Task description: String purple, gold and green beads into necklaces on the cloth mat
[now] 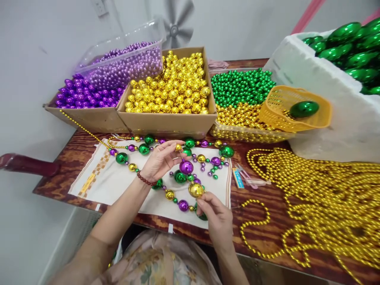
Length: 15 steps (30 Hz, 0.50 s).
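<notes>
My left hand (162,158), with a brown bead bracelet at the wrist, pinches near a small gold bead (178,147). Below it hangs a large purple bead (186,167). My right hand (216,217) is closed at the lower edge of a large gold bead (196,190); its fingertips are partly hidden. Small green and purple beads lie between the two large ones. A strung bead necklace (169,194) of green, gold and purple beads loops around both hands on a white cloth (107,190).
Cardboard boxes hold purple beads (89,95) and gold beads (169,95). A clear bin holds small green beads (240,85). An orange basket (323,109) leans by a white foam box (285,67). Gold bead chains (332,202) and scissors (247,176) lie right.
</notes>
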Available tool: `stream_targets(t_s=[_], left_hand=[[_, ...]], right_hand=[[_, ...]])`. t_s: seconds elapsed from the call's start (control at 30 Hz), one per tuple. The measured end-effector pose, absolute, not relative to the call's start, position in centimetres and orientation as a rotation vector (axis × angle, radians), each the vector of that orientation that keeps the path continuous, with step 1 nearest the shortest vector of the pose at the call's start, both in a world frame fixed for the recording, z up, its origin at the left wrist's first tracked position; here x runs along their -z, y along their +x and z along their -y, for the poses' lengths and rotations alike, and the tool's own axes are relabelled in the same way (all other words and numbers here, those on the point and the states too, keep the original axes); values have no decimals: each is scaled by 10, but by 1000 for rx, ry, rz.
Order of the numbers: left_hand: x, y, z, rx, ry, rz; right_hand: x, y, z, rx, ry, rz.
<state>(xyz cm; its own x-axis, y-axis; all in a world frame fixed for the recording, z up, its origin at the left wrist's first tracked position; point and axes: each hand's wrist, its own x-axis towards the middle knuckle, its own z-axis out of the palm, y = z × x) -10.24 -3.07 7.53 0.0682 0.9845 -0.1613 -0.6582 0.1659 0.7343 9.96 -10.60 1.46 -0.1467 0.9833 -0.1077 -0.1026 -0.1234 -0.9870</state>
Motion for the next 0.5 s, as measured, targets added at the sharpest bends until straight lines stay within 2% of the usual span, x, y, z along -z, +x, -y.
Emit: stream_targets(t_s=[0.27,0.5], left_hand=[[-65,-95,39,-1416,586,-868],[-42,-63,36,-1624,494,-1047]], right_hand=[[-12,82,98,-1525,-1182,1134],[4,50,93,-1326,-1256,1341]])
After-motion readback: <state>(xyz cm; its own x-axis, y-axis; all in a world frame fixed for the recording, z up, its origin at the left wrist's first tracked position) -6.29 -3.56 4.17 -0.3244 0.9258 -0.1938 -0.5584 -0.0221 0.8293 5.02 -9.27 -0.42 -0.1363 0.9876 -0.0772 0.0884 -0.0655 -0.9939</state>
